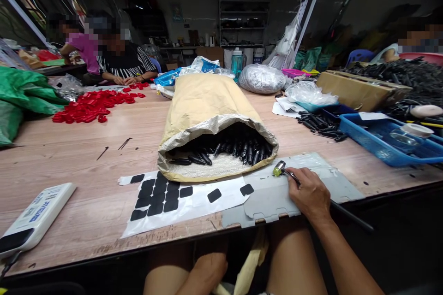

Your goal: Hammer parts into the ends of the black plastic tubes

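Note:
My right hand [309, 193] grips a small hammer [279, 168] with a metal and yellow-green head. Its dark handle sticks out past my hand over the table edge, and the head rests over a grey plastic sheet [332, 177]. Down at my lap, below the table edge, is my left hand [212, 265]; shadow hides its fingers. A pale yellow strip of material [251, 265] hangs close to it between my legs. In front of me lies a tan sack [211, 97], its mouth towards me, with many black pen-shaped parts [247, 150] inside.
A white sheet with black rounded-square stickers [155, 198] lies partly under the sack. Red plastic pieces [90, 106] are heaped at left, near a white device [38, 216]. A blue basket [374, 147] and cardboard box [360, 90] stand right. People sit across the table.

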Tool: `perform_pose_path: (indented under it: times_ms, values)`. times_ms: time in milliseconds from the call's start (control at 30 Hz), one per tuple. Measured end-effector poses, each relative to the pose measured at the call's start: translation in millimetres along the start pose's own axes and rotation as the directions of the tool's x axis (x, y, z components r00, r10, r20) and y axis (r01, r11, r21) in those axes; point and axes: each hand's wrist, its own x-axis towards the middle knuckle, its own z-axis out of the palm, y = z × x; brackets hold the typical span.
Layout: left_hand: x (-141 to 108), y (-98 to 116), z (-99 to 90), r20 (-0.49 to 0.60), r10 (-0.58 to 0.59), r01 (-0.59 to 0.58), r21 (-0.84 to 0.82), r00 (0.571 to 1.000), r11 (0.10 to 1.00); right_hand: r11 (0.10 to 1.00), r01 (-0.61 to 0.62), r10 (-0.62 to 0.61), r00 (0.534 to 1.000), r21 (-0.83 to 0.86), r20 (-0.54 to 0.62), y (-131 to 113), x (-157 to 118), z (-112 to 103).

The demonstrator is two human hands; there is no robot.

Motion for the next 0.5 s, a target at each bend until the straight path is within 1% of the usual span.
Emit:
perform_pose_path:
  times_ms: [67,100,167,200,233,267,300,333,367,400,433,467,500]
  values:
    - [-14.0,10.8,-19.0,0.026,0.049,-0.051,0.072,0.998,0.996,1.0,0.006,-0.006,1.0,-0.006,-0.005,0.3,-0.5,0.7]
    - [-22.5,18.0,-33.6,0.062,0.115,-0.12,0.083,0.991,0.989,1.0,0.008,-0.008,1.0,-0.009,-0.007,0.4,-0.8,1.1]
    - [-36.8,33.9,-71.9,0.188,0.253,-0.264,0.036,0.949,0.964,1.0,0.007,-0.007,1.0,-0.015,-0.007,0.7,-1.2,1.7]
    - [-40.4,41.4,-94.3,0.227,0.311,-0.315,-0.022,0.923,0.949,1.0,0.004,-0.004,1.0,-0.015,-0.008,0.8,-1.3,2.0]
    - [-40.2,47.6,-117.5,0.233,0.346,-0.337,-0.078,0.909,0.938,1.0,-0.001,0.001,1.0,-0.015,-0.009,1.0,-1.4,2.2]
    - [-36.0,51.6,-140.2,0.169,0.346,-0.338,-0.078,0.923,0.938,1.0,-0.007,0.007,1.0,-0.014,-0.01,1.2,-1.4,2.4]
    - [-28.0,53.1,-161.3,0.056,0.322,-0.32,-0.044,0.945,0.947,1.0,-0.01,0.01,1.0,-0.011,-0.011,1.4,-1.4,2.6]
    - [-16.7,52.1,-179.9,-0.104,0.259,-0.259,0.019,0.96,0.966,1.0,-0.011,0.01,1.0,-0.008,-0.011,1.6,-1.4,2.6]
    - [-3.2,48.7,-195.3,-0.264,0.188,-0.164,0.112,0.946,0.98,1.0,-0.01,0.01,1.0,-0.005,-0.011,1.7,-1.4,2.6]
    - [11.3,43.7,-207.4,-0.407,0.124,-0.041,0.207,0.905,0.978,1.0,-0.009,0.009,1.0,-0.004,-0.009,1.8,-1.3,2.6]
    - [25.5,37.7,-216.1,-0.501,0.084,0.076,0.29,0.861,0.954,1.0,-0.007,0.007,1.0,-0.002,-0.007,1.9,-1.3,2.4]
    - [38.5,31.4,-221.8,-0.555,0.054,0.178,0.356,0.83,0.917,1.0,-0.008,0.008,1.0,-0.001,-0.005,1.8,-1.2,2.2]
    - [49.3,25.6,-225.1,-0.582,0.03,0.255,0.402,0.813,0.879,1.0,-0.01,0.01,1.0,0.0,-0.004,1.7,-1.2,2.0]
